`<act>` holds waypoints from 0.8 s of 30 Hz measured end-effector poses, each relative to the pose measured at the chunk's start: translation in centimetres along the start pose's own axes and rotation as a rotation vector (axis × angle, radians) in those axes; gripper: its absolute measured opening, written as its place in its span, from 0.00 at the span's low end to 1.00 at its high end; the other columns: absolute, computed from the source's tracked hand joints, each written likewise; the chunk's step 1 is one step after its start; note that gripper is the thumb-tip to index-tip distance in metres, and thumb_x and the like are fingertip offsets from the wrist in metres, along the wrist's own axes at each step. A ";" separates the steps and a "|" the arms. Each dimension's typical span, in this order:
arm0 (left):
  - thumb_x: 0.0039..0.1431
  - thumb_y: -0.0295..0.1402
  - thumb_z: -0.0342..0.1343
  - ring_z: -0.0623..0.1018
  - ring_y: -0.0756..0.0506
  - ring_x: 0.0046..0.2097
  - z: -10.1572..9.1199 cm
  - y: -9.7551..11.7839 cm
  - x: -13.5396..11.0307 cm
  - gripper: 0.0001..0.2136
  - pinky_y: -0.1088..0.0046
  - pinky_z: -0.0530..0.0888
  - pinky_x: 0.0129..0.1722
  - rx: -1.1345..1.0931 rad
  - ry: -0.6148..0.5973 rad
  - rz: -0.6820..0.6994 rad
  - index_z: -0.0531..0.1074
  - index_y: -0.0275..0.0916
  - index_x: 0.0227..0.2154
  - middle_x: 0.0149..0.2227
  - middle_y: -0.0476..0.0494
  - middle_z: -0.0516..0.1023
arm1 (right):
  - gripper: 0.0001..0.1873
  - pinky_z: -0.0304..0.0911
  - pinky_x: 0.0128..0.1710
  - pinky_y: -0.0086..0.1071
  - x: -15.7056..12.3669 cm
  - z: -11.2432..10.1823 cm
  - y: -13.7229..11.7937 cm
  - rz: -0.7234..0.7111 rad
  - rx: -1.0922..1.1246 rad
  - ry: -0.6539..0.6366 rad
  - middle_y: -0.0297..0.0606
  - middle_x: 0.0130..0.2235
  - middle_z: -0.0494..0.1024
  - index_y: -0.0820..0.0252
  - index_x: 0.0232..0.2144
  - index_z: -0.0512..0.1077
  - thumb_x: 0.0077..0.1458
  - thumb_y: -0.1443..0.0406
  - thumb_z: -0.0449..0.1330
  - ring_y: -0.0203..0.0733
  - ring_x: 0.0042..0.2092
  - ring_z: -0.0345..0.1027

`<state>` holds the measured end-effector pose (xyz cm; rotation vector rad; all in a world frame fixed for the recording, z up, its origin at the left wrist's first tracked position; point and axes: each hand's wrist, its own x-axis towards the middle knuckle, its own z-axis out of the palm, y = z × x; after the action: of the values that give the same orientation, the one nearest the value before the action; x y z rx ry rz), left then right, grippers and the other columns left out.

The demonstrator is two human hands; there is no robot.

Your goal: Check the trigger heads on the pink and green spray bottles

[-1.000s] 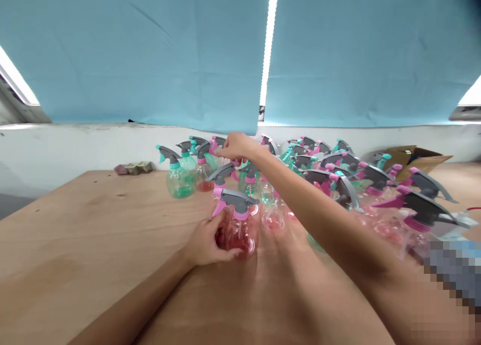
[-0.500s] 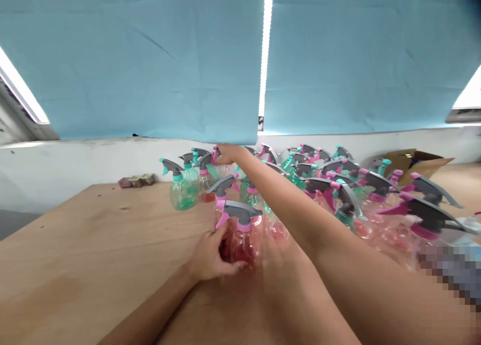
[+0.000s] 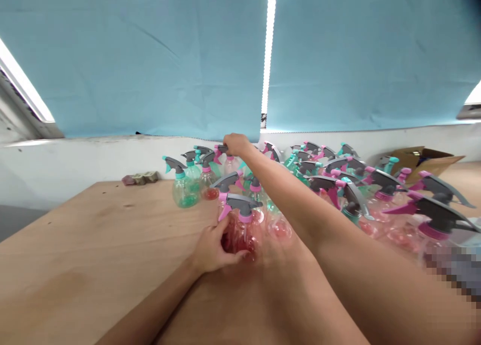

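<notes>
My left hand (image 3: pixel 214 249) is wrapped round the near side of a clear pink spray bottle (image 3: pixel 244 238) with a grey and pink trigger head. My right hand (image 3: pixel 236 144) reaches to the back of the group, its fingers curled over the head of another pink spray bottle (image 3: pixel 230 163) near the wall. Between my hands stand more pink and green spray bottles, one with a grey head and pink trigger (image 3: pixel 227 179) just behind the front one. My right forearm hides part of the group. A green spray bottle (image 3: pixel 186 190) stands at the left end.
Many pink and green spray bottles crowd the right side of the wooden table (image 3: pixel 112 244), including a large-looking pink one (image 3: pixel 432 229) up close. An open cardboard box (image 3: pixel 424 164) sits behind them. Small blocks (image 3: pixel 141 178) lie by the wall, under blue blinds (image 3: pixel 158 59).
My right hand has risen slightly at the back, fingers still on the bottle's head. The left hand keeps its hold; the whole view has shifted a little.
</notes>
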<state>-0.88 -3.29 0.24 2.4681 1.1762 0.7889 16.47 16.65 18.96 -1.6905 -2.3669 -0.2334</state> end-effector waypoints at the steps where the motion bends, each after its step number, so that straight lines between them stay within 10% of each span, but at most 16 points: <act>1: 0.52 0.56 0.64 0.77 0.44 0.27 -0.1 0.0 0.0 0.48 0.70 0.73 0.30 0.002 0.004 0.000 0.58 0.35 0.71 0.26 0.52 0.78 | 0.21 0.75 0.53 0.49 0.0 -0.5 0.1 0.003 0.009 0.020 0.47 0.58 0.75 0.61 0.59 0.72 0.69 0.58 0.63 0.50 0.55 0.75; 14: 0.46 0.60 0.66 0.86 0.31 0.37 -0.7 -1.0 0.5 0.43 0.56 0.81 0.40 0.181 0.210 0.159 0.76 0.32 0.58 0.34 0.34 0.86 | 0.07 0.68 0.41 0.35 -3.8 -11.7 2.3 -0.123 0.394 0.456 0.43 0.38 0.82 0.64 0.39 0.79 0.64 0.65 0.63 0.44 0.40 0.74; 18: 0.43 0.60 0.69 0.84 0.25 0.52 -0.8 -0.7 0.5 0.41 0.46 0.76 0.55 0.238 0.253 0.197 0.78 0.38 0.56 0.54 0.27 0.84 | 0.05 0.68 0.43 0.37 -9.2 -14.9 0.9 -0.198 0.495 0.749 0.39 0.37 0.80 0.58 0.34 0.77 0.62 0.68 0.61 0.45 0.42 0.73; 24: 0.45 0.54 0.68 0.80 0.24 0.56 -1.0 -0.1 0.9 0.37 0.43 0.73 0.57 0.220 0.232 0.184 0.78 0.37 0.57 0.58 0.27 0.81 | 0.08 0.67 0.40 0.33 -20.8 -15.1 -2.4 -0.412 0.777 0.834 0.32 0.35 0.78 0.56 0.32 0.77 0.65 0.69 0.62 0.39 0.41 0.75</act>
<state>-1.09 -2.46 1.34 2.7553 1.1792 1.0747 22.08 -6.96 27.84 -0.5678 -1.7587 -0.0427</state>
